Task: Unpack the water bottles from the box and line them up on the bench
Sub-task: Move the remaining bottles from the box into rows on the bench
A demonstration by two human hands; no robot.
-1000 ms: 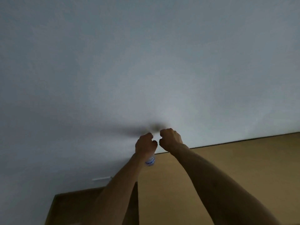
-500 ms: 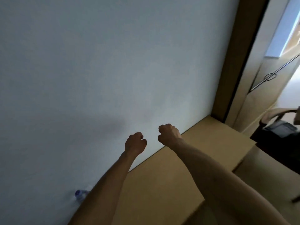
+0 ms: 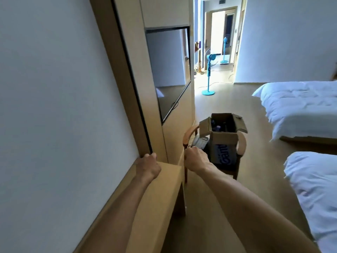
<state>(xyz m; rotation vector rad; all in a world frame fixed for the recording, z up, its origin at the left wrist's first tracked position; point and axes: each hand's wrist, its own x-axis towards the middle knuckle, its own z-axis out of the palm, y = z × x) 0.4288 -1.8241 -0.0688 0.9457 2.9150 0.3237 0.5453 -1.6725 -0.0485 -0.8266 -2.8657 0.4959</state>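
Note:
An open cardboard box [image 3: 224, 141] with blue print stands on a wooden chair [image 3: 241, 146] ahead of me, and dark bottle tops [image 3: 218, 127] show inside it. The wooden bench [image 3: 164, 190] runs along the wall at lower left. My left hand [image 3: 148, 166] hovers over the bench's far end with its fingers curled, holding nothing. My right hand [image 3: 196, 158] is raised just short of the chair, fingers curled, with nothing in it. No bottle on the bench is in view.
A wall-mounted TV [image 3: 169, 70] hangs on a wooden panel to the left. A desk phone [image 3: 200, 142] lies on the chair beside the box. Two beds with white duvets [image 3: 299, 106] fill the right side. A blue standing fan [image 3: 209, 75] is in the doorway beyond.
My view has swung right from the bare wall and bench to the room, bringing the box on the chair into sight. Both hands stay curled and empty; the bottle seen earlier is out of view.

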